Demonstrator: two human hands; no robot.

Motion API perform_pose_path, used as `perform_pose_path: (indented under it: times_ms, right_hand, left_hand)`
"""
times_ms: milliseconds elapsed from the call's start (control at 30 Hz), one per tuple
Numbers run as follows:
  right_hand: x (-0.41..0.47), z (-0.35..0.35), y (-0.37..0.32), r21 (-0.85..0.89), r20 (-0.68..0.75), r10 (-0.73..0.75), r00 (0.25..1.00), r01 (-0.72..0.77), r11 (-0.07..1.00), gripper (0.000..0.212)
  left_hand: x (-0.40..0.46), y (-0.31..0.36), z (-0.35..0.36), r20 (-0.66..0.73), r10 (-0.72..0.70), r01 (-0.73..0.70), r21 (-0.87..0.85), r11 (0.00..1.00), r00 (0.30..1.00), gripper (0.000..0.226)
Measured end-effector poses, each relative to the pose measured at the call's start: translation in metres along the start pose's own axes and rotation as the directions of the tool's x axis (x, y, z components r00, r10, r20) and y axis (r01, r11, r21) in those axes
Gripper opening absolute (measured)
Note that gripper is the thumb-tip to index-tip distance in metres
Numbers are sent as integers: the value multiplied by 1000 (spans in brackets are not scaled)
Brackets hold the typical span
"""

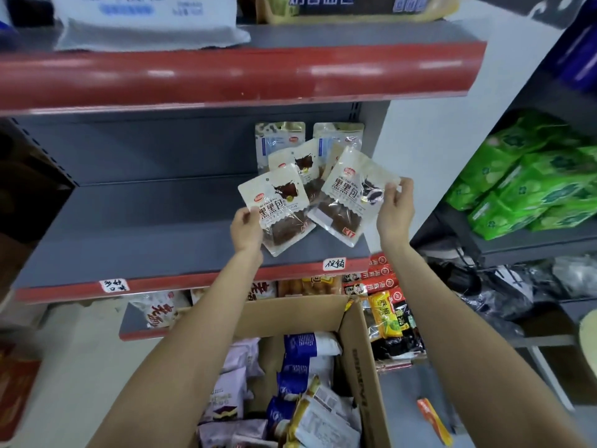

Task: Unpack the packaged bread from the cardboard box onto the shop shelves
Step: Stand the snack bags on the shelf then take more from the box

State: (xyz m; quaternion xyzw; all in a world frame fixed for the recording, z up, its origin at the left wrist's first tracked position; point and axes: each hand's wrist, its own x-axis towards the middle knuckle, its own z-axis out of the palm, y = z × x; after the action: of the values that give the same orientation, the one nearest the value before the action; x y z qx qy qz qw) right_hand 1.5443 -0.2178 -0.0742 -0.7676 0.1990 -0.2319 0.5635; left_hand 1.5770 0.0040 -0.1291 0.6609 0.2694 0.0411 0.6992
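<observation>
One dark bread packet (280, 211) is pinched by the left hand (246, 228) and another dark bread packet (350, 197) by the right hand (394, 211), probably to be laid on the grey shelf (135, 234) below them.

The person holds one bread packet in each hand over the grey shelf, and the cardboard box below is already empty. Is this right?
Not quite. The head view shows the cardboard box still holds many packets. The rest stands: the left hand and the right hand each hold a bread packet over the grey shelf.

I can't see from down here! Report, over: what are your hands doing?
Left hand and right hand each grip a bread packet over the grey shelf. Nothing blocking. Over.
</observation>
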Motion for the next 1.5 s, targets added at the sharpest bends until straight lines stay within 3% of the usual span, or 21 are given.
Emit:
perform_pose_path:
  times_ms: [133,233,333,433,533,700,800,933,1033,1100,1233,1333,1400,1500]
  right_hand:
    - [-2,17,23,-60,205,-39,978,53,997,24]
    - [-10,12,32,3,328,-44,944,45,999,43]
    - [-26,-4,38,-46,313,-21,950,38,998,70]
    - [-58,-25,43,-104,306,19,952,13,995,58]
    - [-104,-48,44,-37,371,79,925,-70,997,36]
    - [-166,-63,63,-67,572,129,810,-111,992,18]
    - [-202,-58,85,-161,687,174,706,-86,983,18]
    - [-246,-42,128,-303,803,206,559,86,949,18]
    - [-277,-26,161,-361,877,206,434,313,879,21]
    - [-299,-17,182,-382,907,240,347,433,817,22]
    - [-339,3,215,-299,954,248,169,587,752,23]
    - [-368,19,232,-155,982,190,18,659,736,26]
    - [-386,36,240,-21,988,124,-88,729,684,33]
    - [-407,65,257,118,967,118,-224,812,572,48]
  left_hand:
    - [-4,3,2,11,13,-13,-23,1000,1000,12]
    - [-10,7,3,33,22,-21,-23,1000,999,7]
    - [-29,14,-3,84,41,-41,-7,999,996,29]
    - [-61,13,-19,87,86,-90,47,995,993,46]
    - [-100,-4,-48,94,136,-147,127,981,986,38]
    - [-152,-42,-107,185,243,-282,232,931,952,16]
    - [-166,-83,-151,245,237,-324,423,846,940,16]
    - [-178,-162,-211,296,-45,-166,650,742,954,12]
    - [-197,-220,-248,198,-199,-8,727,686,960,13]
    - [-209,-249,-267,115,-280,75,805,588,953,14]
    - [-222,-287,-290,38,-488,68,978,197,872,32]
    - [-228,-304,-298,67,-488,-147,981,-126,870,46]
    - [-226,-314,-304,95,-543,-319,887,-334,834,70]
    - [-220,-326,-313,103,-571,-425,776,-466,814,86]
